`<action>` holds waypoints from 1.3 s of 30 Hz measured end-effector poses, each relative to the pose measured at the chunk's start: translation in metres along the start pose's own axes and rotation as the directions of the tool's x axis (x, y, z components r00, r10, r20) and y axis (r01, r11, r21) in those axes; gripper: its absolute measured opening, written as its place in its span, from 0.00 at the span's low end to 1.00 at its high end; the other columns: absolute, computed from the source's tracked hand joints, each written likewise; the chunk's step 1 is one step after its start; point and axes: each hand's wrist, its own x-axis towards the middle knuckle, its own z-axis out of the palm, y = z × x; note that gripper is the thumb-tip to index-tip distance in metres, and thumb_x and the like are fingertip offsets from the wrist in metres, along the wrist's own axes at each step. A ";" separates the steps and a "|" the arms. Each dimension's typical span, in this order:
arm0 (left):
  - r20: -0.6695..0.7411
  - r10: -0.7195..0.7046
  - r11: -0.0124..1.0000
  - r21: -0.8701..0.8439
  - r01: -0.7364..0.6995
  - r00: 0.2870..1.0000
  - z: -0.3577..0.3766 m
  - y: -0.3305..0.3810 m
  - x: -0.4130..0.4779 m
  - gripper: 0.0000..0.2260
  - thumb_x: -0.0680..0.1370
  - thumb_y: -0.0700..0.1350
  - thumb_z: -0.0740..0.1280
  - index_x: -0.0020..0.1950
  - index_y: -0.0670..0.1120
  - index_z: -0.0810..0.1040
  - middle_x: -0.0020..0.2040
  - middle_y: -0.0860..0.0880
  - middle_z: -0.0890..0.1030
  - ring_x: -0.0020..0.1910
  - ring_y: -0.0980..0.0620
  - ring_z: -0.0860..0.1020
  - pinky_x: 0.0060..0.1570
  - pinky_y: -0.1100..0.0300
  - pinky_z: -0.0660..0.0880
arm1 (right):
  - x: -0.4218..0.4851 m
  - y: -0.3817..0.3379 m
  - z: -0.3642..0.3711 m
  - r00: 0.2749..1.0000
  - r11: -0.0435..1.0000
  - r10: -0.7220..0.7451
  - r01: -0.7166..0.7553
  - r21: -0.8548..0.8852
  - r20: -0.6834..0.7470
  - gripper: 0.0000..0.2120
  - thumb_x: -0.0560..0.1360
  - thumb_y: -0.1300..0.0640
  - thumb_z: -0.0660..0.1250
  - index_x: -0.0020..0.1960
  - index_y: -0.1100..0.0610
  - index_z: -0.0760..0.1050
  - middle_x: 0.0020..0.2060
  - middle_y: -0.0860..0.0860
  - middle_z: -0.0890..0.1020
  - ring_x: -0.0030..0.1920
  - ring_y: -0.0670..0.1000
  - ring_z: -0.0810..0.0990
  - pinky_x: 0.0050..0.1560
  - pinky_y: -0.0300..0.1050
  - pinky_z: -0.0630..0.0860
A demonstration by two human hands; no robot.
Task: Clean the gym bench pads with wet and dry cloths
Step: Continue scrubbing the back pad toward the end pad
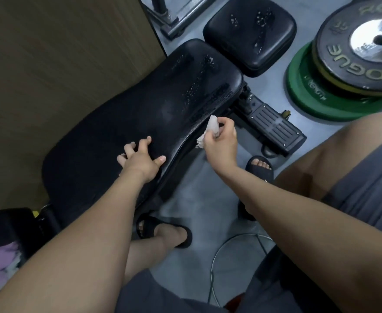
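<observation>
Two black pads, head view. Axis of the long bench pad (140,123) runs lower left to upper right, its far end pointing at the smaller squarish seat pad (251,32). Both are glossy vinyl with rounded corners, beaded with droplets. Resting on the near half: left hand (140,159), fingers spread apart. At that pad's right edge: right hand (221,141), pinching a crumpled white cloth (210,129). Upper right, round plates (343,64) stacked on the grey floor (208,211); the black one reads "ROGUE", with a green one beneath.

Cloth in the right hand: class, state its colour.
The cloth is white; the head view shows it best, held by the right hand.
</observation>
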 end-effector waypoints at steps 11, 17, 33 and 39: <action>0.033 0.042 0.999 0.003 -0.042 0.999 -0.003 -0.001 -0.004 0.34 0.79 0.62 0.67 0.80 0.65 0.53 0.80 0.48 0.49 0.76 0.37 0.54 0.75 0.47 0.59 | 0.001 0.012 0.026 0.990 0.980 0.077 -0.098 0.175 0.122 0.16 0.79 0.56 0.68 0.65 0.54 0.70 0.60 0.53 0.76 0.51 0.45 0.79 0.54 0.35 0.74; 0.104 0.076 0.997 0.015 -0.078 0.992 -0.002 -0.012 -0.009 0.39 0.79 0.59 0.69 0.80 0.70 0.44 0.83 0.51 0.41 0.80 0.38 0.44 0.79 0.45 0.51 | -0.017 0.008 0.047 0.988 0.962 0.151 -0.157 0.222 0.043 0.06 0.79 0.54 0.64 0.50 0.50 0.67 0.40 0.43 0.76 0.41 0.48 0.78 0.51 0.52 0.78; 0.116 0.044 0.998 0.045 -0.049 0.992 -0.006 -0.003 -0.010 0.40 0.79 0.58 0.69 0.79 0.72 0.42 0.82 0.51 0.39 0.80 0.38 0.43 0.76 0.42 0.56 | -0.095 0.027 0.064 0.900 0.978 0.122 -0.182 0.106 0.418 0.08 0.79 0.61 0.59 0.43 0.50 0.66 0.31 0.50 0.80 0.30 0.43 0.81 0.40 0.41 0.79; 0.105 0.046 0.998 0.031 -0.049 0.993 -0.003 -0.005 -0.006 0.40 0.79 0.58 0.70 0.78 0.73 0.43 0.82 0.51 0.40 0.80 0.39 0.43 0.77 0.37 0.55 | -0.017 0.001 0.050 0.970 0.923 0.223 -0.242 0.298 0.099 0.05 0.82 0.60 0.60 0.48 0.57 0.67 0.29 0.53 0.78 0.23 0.44 0.76 0.26 0.43 0.74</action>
